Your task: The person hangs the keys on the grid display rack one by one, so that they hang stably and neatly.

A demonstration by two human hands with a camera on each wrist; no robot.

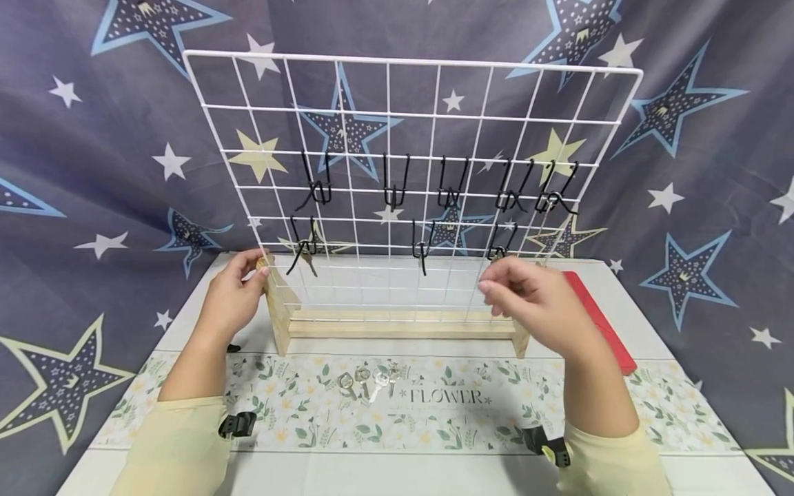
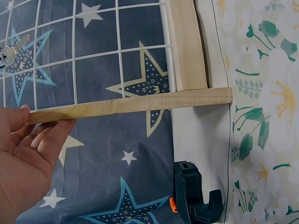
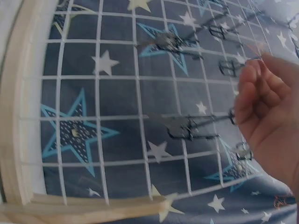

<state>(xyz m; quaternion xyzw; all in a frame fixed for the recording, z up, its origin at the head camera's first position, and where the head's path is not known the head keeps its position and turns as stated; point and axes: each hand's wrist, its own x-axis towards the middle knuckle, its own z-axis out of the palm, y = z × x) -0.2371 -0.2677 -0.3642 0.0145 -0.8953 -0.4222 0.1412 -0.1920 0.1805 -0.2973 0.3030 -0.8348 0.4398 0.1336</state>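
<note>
Starry curtain behind white grid, left hand on wooden stand

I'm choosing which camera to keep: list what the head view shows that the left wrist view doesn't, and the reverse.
Only the head view shows the right hand, the loose keys on the floral runner, and the flat red object.

Only the left wrist view shows the orange tab on the black clamp-like object; the head view gives that object at most as a dark scrap.

Both show the left hand gripping the wooden side piece, the white wire grid, the floral runner and the starry backdrop.
</note>
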